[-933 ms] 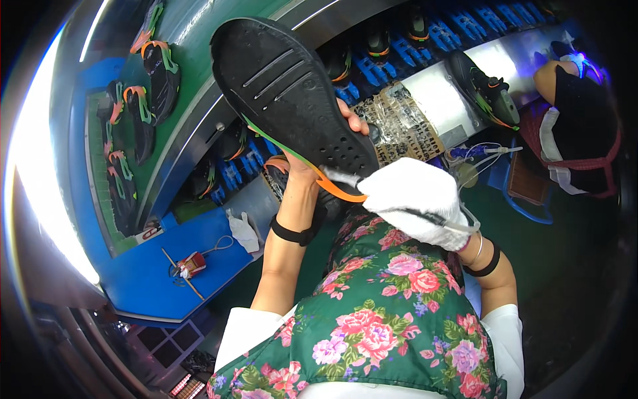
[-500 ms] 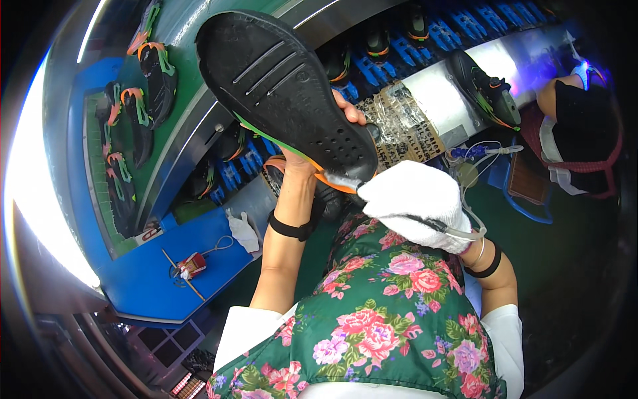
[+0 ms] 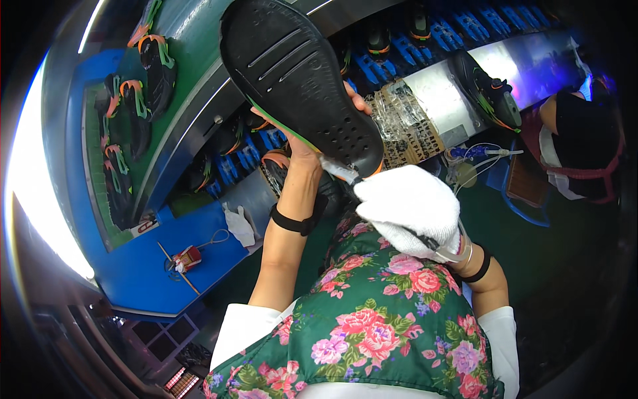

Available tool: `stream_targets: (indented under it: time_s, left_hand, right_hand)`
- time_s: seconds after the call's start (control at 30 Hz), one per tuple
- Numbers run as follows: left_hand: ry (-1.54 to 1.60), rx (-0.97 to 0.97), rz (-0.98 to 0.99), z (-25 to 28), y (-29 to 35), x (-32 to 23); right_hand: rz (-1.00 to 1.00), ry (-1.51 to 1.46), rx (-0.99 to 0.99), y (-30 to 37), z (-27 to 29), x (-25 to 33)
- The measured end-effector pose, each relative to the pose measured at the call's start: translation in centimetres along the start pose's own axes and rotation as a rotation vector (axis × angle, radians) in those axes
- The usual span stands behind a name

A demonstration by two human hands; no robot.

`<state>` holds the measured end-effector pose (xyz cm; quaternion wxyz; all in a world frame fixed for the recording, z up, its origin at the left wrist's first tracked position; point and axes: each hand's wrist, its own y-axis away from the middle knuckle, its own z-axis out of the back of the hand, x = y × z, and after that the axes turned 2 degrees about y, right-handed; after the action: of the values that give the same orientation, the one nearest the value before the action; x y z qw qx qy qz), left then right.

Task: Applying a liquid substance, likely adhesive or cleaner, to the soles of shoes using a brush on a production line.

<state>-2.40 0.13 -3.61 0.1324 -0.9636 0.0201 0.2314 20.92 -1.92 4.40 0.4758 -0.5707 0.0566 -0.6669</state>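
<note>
Your left grip (image 3: 301, 147) cradles the likely light, springy sole (image 3: 292, 73), best held by its edges; your right grip (image 3: 412, 211) clasps a brush (image 3: 339, 170).

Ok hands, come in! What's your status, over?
Left hand gripping black shoe sole. Gloved right hand holding white-tipped brush at sole's narrow end. White glove hiding part of brush.
</note>
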Motion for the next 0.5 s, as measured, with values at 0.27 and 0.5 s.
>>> stream_targets:
  time_s: [0.27, 0.5]
  left_hand:
    - [-0.067, -0.096, -0.032, 0.3, 0.1, 0.8]
    - [0.0, -0.004, 0.017, -0.1, -0.6, 1.1]
  right_hand:
    - [-0.177, -0.096, -0.073, 0.5, -0.1, 0.2]
    - [-0.196, -0.05, -0.061, 1.3, 0.4, -0.4]
